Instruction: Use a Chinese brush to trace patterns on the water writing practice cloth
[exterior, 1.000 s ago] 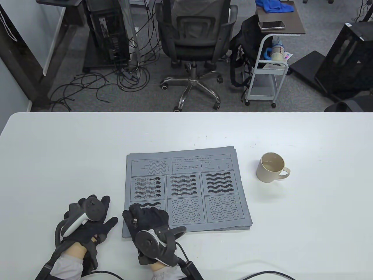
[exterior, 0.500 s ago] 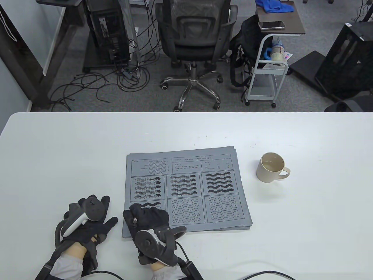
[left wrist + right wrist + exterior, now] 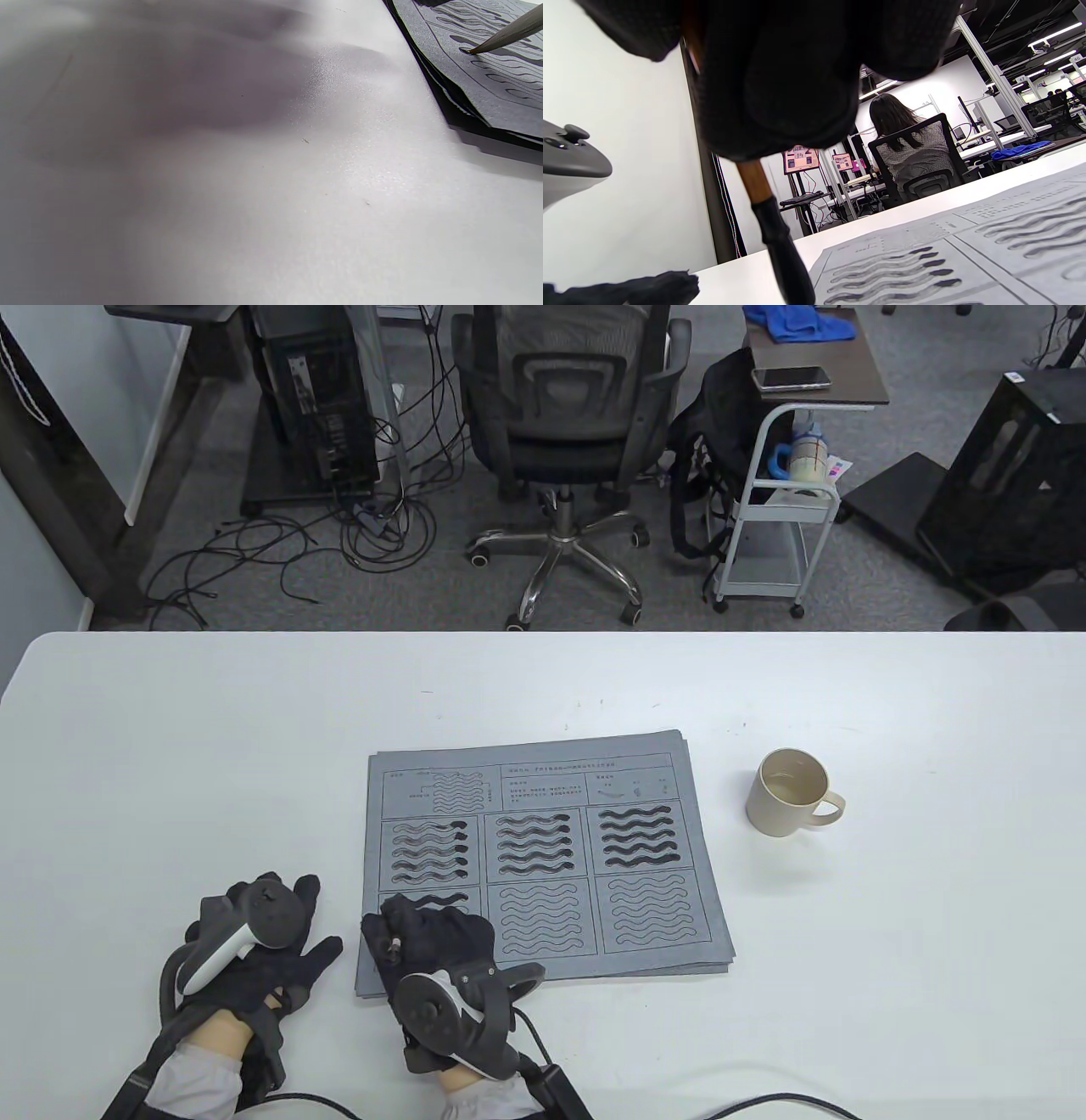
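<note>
The grey water writing cloth lies mid-table, printed with boxes of wavy lines; the upper row and one line in the lower left box are darkened. My right hand rests on the cloth's lower left corner and grips the Chinese brush, brown shaft with a black ferrule. The brush tip touches a wavy line on the cloth in the left wrist view. My left hand lies flat on the table just left of the cloth, fingers spread, holding nothing.
A beige mug stands on the table right of the cloth. The white table ends at its far edge, with an office chair, cables and a small cart on the floor beyond.
My right hand has shifted very slightly to the right on the cloth. The left hand has not moved.
</note>
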Motion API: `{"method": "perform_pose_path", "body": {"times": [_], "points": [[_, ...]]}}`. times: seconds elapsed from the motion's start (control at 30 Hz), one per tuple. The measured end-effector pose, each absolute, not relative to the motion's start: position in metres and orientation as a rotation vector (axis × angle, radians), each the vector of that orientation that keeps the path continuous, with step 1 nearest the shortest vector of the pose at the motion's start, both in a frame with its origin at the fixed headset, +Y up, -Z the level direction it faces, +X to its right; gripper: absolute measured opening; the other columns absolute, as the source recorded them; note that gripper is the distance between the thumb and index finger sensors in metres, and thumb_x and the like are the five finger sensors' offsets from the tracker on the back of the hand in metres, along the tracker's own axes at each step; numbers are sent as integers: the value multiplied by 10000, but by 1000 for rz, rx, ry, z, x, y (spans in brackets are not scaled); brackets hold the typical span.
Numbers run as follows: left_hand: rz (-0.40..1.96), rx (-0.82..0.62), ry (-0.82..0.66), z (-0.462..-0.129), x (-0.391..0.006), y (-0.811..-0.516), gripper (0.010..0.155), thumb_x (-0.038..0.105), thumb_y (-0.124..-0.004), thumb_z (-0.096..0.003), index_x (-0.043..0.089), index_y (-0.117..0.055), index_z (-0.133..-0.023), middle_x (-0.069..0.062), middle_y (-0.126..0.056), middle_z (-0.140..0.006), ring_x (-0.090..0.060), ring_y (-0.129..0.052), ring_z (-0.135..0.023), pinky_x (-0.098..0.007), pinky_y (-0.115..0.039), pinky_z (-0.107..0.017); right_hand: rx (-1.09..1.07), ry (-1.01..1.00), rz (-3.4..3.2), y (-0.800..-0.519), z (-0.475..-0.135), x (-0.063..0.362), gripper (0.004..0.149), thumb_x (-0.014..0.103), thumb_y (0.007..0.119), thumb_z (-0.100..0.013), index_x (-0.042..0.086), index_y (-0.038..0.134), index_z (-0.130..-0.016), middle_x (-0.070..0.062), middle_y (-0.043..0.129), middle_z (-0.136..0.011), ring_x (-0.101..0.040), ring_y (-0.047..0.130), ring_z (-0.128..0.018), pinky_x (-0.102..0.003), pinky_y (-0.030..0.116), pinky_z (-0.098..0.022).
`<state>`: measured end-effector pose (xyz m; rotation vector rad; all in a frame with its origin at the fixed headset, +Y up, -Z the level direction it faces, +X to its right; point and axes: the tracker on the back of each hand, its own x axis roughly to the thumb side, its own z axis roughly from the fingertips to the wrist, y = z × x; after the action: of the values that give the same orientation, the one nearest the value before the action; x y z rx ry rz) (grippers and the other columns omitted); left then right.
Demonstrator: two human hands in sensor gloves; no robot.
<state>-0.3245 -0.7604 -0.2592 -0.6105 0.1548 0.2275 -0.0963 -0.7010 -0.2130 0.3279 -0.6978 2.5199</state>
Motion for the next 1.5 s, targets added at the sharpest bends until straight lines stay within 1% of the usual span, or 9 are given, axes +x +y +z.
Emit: {"method": "perform_pose_path", "body": {"times": [1.5], "points": [[229,-617,161,-260,-326,-761,786,654,-523,-535,431,6,-1071,-71,65,-1170,-360,102,-1023,-765,-51,-670,307,-719,2525,-702,-215,-95,401,476,787,-516,154,913,-719,-34,1082,-485,-173,1030,-368,-439,813,-417]]}}
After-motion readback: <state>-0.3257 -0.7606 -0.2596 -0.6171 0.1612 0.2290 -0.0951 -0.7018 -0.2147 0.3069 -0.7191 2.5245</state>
